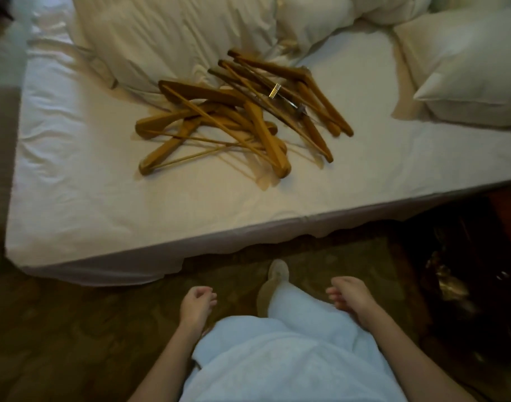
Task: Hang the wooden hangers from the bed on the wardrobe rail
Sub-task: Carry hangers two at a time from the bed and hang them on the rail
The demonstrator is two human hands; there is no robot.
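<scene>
Several wooden hangers [236, 117] lie in a loose, crossed pile on the white sheet of the bed [103, 198], a little beyond its middle. Some have metal hooks and a clip that glint near the top of the pile. My left hand [196, 304] hangs low over the carpet, well short of the bed edge, fingers loosely curled and holding nothing. My right hand [350, 294] is at the same height on the other side of my leg, also loosely curled and holding nothing. The wardrobe rail is out of view.
A rumpled duvet [175, 33] lies behind the pile and a pillow [466, 65] sits at the right. Patterned carpet [74, 329] covers the floor. My foot [277, 274] is stepping toward the bed. A dark piece of furniture [466, 271] stands at the right.
</scene>
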